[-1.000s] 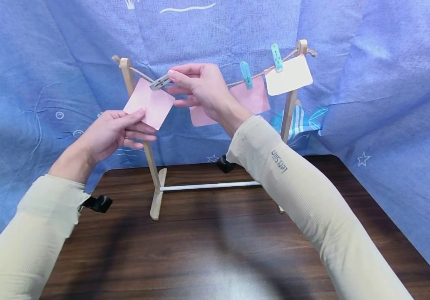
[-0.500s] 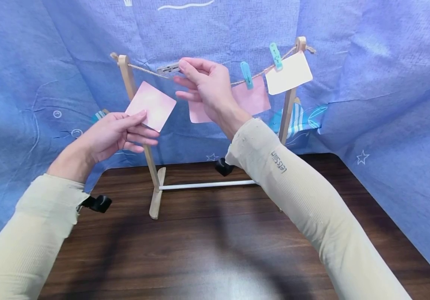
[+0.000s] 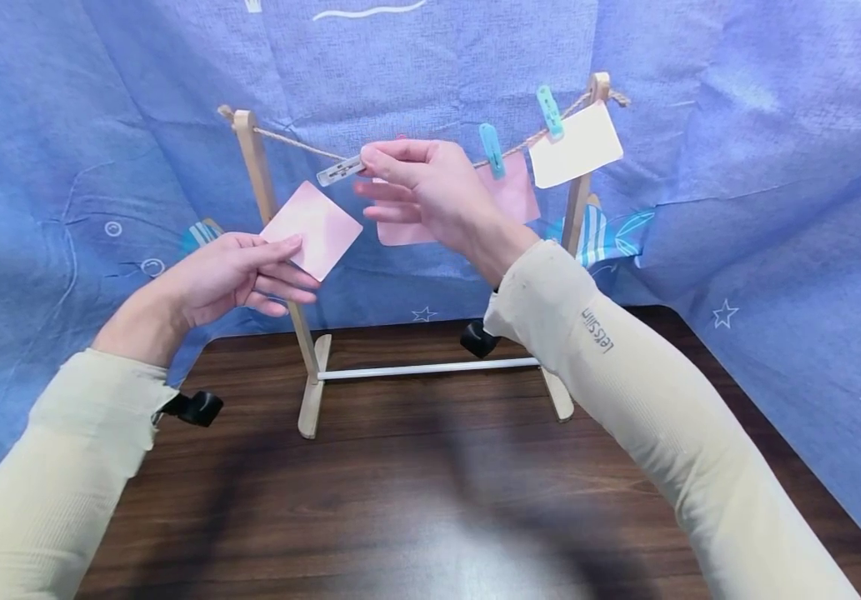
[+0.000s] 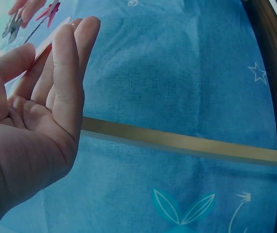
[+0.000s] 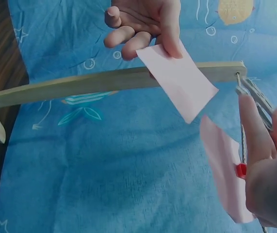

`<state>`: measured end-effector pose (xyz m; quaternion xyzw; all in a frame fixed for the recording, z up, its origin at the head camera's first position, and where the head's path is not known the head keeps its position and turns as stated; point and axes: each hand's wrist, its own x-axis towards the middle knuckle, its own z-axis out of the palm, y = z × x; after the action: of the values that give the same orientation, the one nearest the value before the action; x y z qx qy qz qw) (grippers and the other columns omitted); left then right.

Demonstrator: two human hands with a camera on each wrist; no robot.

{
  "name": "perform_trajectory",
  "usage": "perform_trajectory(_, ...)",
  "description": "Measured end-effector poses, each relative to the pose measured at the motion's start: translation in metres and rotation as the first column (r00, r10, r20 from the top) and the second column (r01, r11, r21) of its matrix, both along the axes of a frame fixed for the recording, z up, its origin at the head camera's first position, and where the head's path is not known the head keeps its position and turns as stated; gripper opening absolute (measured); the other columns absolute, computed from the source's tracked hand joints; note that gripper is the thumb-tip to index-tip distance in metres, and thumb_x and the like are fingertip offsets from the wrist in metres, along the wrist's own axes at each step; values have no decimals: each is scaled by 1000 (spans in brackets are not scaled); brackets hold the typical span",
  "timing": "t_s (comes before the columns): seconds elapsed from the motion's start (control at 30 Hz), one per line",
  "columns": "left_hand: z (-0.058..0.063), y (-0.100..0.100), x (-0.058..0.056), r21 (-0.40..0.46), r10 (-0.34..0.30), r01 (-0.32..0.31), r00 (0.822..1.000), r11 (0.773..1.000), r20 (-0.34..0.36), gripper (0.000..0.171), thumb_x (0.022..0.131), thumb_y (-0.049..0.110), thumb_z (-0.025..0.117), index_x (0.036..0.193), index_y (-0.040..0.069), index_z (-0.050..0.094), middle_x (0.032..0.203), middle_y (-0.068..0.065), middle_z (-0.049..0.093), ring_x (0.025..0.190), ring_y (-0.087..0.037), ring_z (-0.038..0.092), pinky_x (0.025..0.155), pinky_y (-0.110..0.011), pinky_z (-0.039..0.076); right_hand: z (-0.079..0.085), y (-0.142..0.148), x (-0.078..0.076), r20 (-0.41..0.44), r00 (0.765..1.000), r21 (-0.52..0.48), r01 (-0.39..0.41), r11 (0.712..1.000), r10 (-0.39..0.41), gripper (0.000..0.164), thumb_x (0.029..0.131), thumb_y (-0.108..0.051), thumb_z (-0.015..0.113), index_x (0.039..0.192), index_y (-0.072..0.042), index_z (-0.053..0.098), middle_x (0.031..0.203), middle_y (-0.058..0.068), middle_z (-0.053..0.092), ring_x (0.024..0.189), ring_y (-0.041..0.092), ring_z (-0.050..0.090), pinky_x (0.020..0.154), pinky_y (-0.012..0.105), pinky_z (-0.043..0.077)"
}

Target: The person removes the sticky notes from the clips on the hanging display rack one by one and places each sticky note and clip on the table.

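A square pink paper card (image 3: 315,227) is held by its lower left edge between the thumb and fingers of my left hand (image 3: 223,275). It stands on a corner in front of the left post (image 3: 253,162). My right hand (image 3: 438,185) pinches a grey clothespin (image 3: 337,172) by one end, its other fingers spread. The clothespin's free end points left, overlapping the rope (image 3: 297,144) in the head view and just above the card's top corner. In the right wrist view, a hanging pink paper (image 5: 221,170) with a red clip (image 5: 241,170) shows beside the rope.
Further right, a teal clothespin (image 3: 492,150) holds a pink paper (image 3: 514,190), and another teal clothespin (image 3: 550,111) holds a whitish card (image 3: 578,150). The wooden stand, with a white crossbar (image 3: 422,369), rests on a dark table (image 3: 370,483) before a blue cloth (image 3: 415,67).
The clothespin has left the card's upper corner, risen to the right, then come partly back down. My left hand and the card have shifted slightly down and right.
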<state>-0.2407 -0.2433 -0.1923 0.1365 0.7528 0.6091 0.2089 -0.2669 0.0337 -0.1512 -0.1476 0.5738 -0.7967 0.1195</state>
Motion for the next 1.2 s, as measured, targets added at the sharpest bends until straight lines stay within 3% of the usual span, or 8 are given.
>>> perform_trajectory(0.17, 0, 1, 0, -5, -9, 9, 1000, 1000, 9, 35, 106, 33, 54, 107, 3, 72, 103, -15, 76, 96, -23, 75, 70, -33, 63, -2, 12, 4, -26, 993, 115, -109, 987, 112, 30, 97, -15, 71, 125, -5, 69, 121, 14, 70, 107, 28, 71, 84, 44, 61)
perform_trajectory(0.37, -1, 3, 3, -4, 14, -14, 1000, 1000, 15, 29, 105, 29, 58, 103, 4, 73, 99, -17, 76, 92, -24, 75, 69, -33, 63, -4, 24, 8, -109, 962, 219, -221, 950, 249, 36, 100, -10, 65, 133, 3, 61, 125, 19, 67, 110, 33, 69, 88, 44, 59)
perform_trajectory(0.67, -9, 2, 12, -86, 112, -117, 992, 989, -65, 22, 100, 26, 67, 104, 5, 72, 95, -14, 76, 87, -24, 75, 65, -33, 62, -14, 54, 17, -122, 922, 420, -288, 861, 368, 37, 98, -7, 68, 133, 0, 61, 126, 19, 65, 109, 36, 68, 88, 52, 58)
perform_trajectory(0.87, -20, 2, 20, -132, 129, -146, 983, 981, -129, 12, 98, 23, 72, 98, 11, 73, 93, -7, 76, 84, -22, 74, 60, -30, 60, -33, 82, 26, -152, 913, 480, -267, 836, 379, 38, 95, -6, 72, 132, -1, 62, 127, 19, 63, 108, 36, 68, 88, 51, 59)
perform_trajectory(1.2, -45, 2, 33, -157, 163, -192, 970, 969, -180, 8, 91, 19, 79, 94, 13, 74, 84, -1, 76, 79, -15, 71, 58, -31, 58, -64, 131, 43, -137, 943, 522, -192, 831, 304, 47, 91, -11, 78, 135, -4, 62, 138, 13, 60, 109, 35, 69, 88, 49, 59)
